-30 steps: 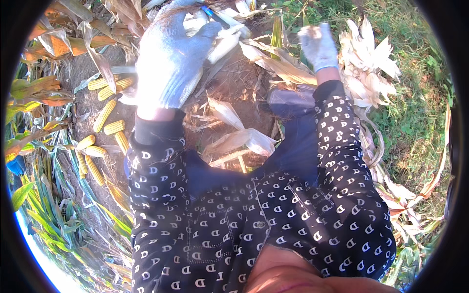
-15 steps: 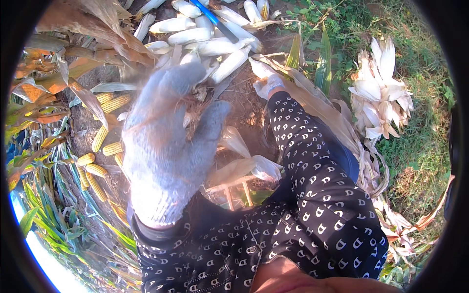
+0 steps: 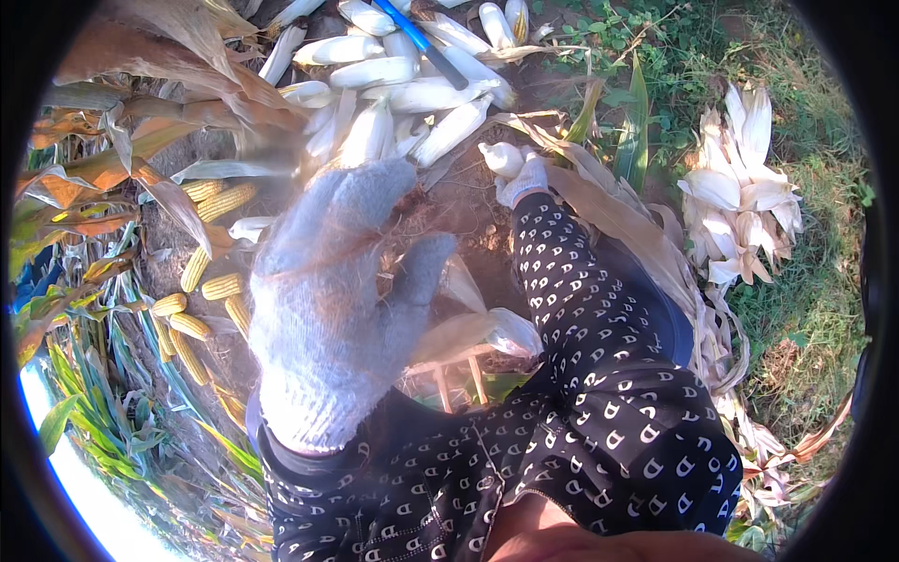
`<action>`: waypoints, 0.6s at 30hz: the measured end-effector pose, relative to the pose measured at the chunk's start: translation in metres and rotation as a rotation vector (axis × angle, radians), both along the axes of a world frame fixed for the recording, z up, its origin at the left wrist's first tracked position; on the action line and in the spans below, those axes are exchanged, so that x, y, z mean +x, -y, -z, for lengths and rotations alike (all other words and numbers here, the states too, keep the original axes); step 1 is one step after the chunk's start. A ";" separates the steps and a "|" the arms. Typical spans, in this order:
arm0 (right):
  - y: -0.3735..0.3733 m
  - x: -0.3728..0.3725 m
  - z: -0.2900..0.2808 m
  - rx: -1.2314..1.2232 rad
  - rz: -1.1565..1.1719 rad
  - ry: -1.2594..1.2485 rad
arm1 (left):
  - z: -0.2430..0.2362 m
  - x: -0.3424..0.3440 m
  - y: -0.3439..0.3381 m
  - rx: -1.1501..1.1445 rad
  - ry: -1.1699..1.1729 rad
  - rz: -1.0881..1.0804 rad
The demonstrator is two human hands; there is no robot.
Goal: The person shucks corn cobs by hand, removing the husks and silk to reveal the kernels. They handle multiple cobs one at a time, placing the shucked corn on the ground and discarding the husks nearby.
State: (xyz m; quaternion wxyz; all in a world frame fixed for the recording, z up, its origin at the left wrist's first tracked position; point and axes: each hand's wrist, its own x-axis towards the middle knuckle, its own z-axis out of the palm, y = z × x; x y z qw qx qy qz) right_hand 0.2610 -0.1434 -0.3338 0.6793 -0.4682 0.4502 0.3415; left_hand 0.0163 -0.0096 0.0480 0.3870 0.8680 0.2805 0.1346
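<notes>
Gripping a pale ear in the right hand

In the head view, a pale ear (image 3: pixel 503 159) of corn is held by the right hand (image 3: pixel 526 184), which is covered by a light glove. The fingers are curled in around it, with hardly any gap to be seen. Its rounded, whitish end is left exposed just beyond the grip and slightly to its left, with a small tip pointed leftward; the remainder is hidden by the glove, so how much is enclosed cannot be told.

The left hand (image 3: pixel 342 281), also gloved, is held to the left of that grip and nearer the body. Its thumb is spread well apart from the bent fingers, and nothing can be seen held between them.

Beyond the left fingers, a pile of husk-covered ears (image 3: pixel 375 72) is spread, with a blue-handled tool (image 3: pixel 405 28) laid across it. Bare yellow cobs (image 3: pixel 225 201) are scattered to the left of the left hand. Just to the right of the right grip, dry leaves (image 3: pixel 613 215) are stretched out; well to its right, a heap of husks (image 3: pixel 735 192) is placed on grass (image 3: pixel 805 272). Nearer the body than that grip, a loose husk (image 3: pixel 512 334) is seen.
</notes>
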 end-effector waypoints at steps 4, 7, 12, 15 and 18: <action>-0.010 -0.069 -0.031 0.396 0.007 -0.018 | 0.005 -0.003 -0.002 0.067 0.083 -0.050; -0.029 -0.117 -0.076 0.846 -0.044 -0.017 | 0.013 -0.009 -0.012 0.267 0.194 -0.069; -0.047 -0.132 -0.172 0.956 -0.321 0.220 | 0.024 -0.020 -0.037 0.202 0.325 -0.180; -0.050 -0.120 -0.226 0.955 -0.509 0.273 | 0.025 -0.020 -0.048 0.009 0.352 -0.236; -0.036 -0.111 -0.274 0.858 -0.729 0.453 | 0.025 -0.013 -0.050 -0.102 0.516 -0.285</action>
